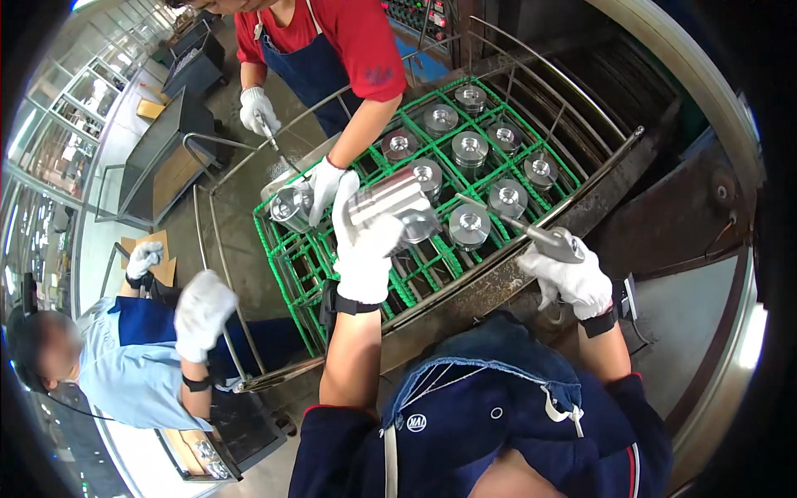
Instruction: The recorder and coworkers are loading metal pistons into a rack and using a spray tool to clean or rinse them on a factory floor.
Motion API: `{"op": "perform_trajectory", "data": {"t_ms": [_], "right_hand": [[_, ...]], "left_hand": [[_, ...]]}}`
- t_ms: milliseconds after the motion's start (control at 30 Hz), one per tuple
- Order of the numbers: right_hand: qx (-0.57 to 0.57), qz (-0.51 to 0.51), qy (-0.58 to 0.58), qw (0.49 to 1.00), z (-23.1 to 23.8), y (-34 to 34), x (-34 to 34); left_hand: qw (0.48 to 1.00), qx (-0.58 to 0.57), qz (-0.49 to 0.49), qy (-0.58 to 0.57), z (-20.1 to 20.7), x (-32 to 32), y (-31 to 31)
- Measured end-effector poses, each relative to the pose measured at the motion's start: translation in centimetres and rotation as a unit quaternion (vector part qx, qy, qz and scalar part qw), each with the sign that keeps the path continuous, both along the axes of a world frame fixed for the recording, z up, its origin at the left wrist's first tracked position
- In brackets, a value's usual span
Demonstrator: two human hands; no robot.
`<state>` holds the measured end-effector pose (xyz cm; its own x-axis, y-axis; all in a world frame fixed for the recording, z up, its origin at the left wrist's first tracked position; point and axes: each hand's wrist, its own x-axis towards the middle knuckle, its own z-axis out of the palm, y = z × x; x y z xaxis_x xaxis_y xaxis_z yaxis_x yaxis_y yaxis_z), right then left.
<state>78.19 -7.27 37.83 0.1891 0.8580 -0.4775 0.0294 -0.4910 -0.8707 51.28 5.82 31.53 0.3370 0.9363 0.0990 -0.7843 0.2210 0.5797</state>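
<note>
In a white knit glove, my left hand (pixel 365 261) grips a shiny metal piston (pixel 383 203), lifted over the rack and slightly blurred by motion. My right hand (pixel 577 278), also gloved, is wrapped round a hand tool (pixel 554 244) with a thick grey handle and a narrow blade. Its blade points left over the rack, apart from the piston I hold. Between my hands several more pistons (pixel 470 226) stand upright in the green-wrapped wire rack (pixel 415 286), crowns up.
Across the rack a person in a red shirt (pixel 369 50) holds a thin tool (pixel 270 133) and touches a piston (pixel 290 207). A person in light blue (pixel 137 373) is at the left. Metal rails (pixel 564 83) edge the rack; dark carts (pixel 158 158) stand behind.
</note>
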Motion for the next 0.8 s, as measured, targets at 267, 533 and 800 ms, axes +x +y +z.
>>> {"op": "perform_trajectory", "data": {"t_ms": [267,533,800], "right_hand": [[-0.03,0.034,0.043,0.998,-0.9,-1.3,2.0],[0.005,0.057,0.065,0.996,0.4,-0.7,0.3],[0.033,0.127,0.136,0.982,-1.0,0.4,-0.9]], "left_hand": [[0.99,-0.1,0.088,0.036,0.1,-0.9,-1.1],[0.985,0.086,-0.002,0.15,0.3,0.4,-0.9],[0.975,0.132,-0.1,0.15,-1.7,0.6,-0.6]]}}
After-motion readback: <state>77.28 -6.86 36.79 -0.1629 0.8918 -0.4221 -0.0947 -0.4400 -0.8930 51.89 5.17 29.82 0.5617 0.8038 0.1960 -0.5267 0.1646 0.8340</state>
